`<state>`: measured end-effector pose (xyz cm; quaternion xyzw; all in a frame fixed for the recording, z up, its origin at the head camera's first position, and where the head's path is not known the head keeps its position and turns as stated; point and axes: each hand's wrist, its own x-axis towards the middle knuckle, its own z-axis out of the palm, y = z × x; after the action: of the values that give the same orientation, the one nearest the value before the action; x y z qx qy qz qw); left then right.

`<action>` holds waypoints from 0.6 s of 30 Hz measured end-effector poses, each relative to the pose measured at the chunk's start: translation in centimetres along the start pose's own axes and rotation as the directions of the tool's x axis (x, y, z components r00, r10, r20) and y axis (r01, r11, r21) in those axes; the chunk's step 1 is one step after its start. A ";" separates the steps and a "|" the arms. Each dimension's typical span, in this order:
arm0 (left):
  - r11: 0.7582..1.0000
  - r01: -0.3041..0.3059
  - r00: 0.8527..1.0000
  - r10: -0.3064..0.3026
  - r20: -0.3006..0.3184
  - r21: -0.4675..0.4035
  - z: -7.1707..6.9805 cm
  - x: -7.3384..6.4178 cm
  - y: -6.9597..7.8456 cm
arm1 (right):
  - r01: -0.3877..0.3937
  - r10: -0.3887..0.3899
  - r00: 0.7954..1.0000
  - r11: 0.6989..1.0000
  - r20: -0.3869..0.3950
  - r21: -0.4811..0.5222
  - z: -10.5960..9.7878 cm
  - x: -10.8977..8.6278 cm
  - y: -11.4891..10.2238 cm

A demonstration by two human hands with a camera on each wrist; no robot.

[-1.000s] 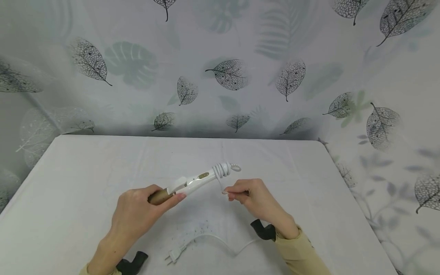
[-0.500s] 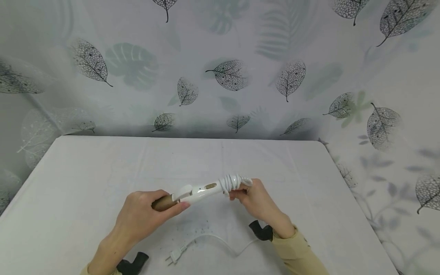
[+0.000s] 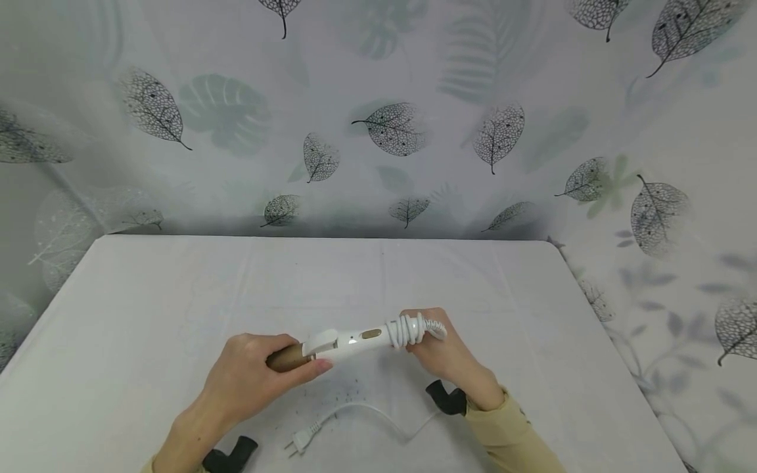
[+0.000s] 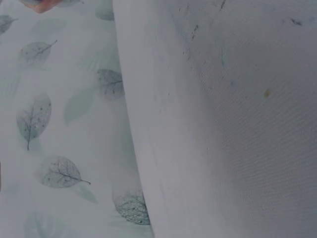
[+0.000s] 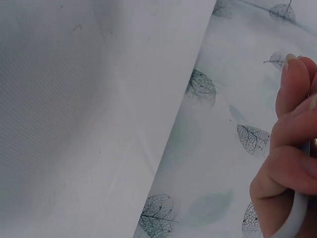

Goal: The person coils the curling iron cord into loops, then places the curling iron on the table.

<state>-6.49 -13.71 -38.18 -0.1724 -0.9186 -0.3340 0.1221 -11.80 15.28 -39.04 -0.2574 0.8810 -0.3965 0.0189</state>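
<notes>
A white curling iron (image 3: 349, 345) with a gold-brown barrel is held above the table, tilted slightly up to the right. My left hand (image 3: 248, 371) grips it by the barrel, thumb stretched along the underside near the clamp. Several loops of its white power cord (image 3: 405, 332) circle the handle's far end. Behind that end is my right hand (image 3: 446, 355), partly hidden by the loops. The right wrist view shows curled fingers (image 5: 292, 134) of this hand around the cord. Only a bit of fingers (image 4: 42, 4) appears in the left wrist view.
The cord's free end lies on the white table (image 3: 177, 282) in front of me, ending in a two-pin plug (image 3: 303, 438). Dark specks mark the cloth nearby. Black wrist mounts (image 3: 448, 397) sit at both wrists. A leaf-patterned curtain (image 3: 390, 131) hangs behind the table.
The right hand has carried the cord around behind the handle, adding to the wrap. The curling iron has moved slightly right, and its handle end has dropped toward level.
</notes>
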 end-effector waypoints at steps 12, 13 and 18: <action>0.979 -0.185 0.983 0.182 -0.035 -0.085 0.4 0.1 -0.4 | 0.161 -0.160 0.986 0.987 -0.051 0.015 -0.5 0.1 0.5; 0.977 -0.191 0.982 0.189 -0.031 -0.094 0.4 0.1 -0.4 | 0.156 -0.155 0.987 0.987 -0.040 0.030 -0.5 0.1 0.4; 0.971 -0.211 0.978 0.210 -0.021 -0.112 0.4 0.0 -0.4 | 0.132 -0.129 0.990 0.990 -0.055 0.048 -1.0 0.0 -0.1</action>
<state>-6.68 -13.72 -38.71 -0.2739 -0.8742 -0.3715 0.1509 -12.02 15.95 -38.30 -0.3035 0.8520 -0.4260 -0.0233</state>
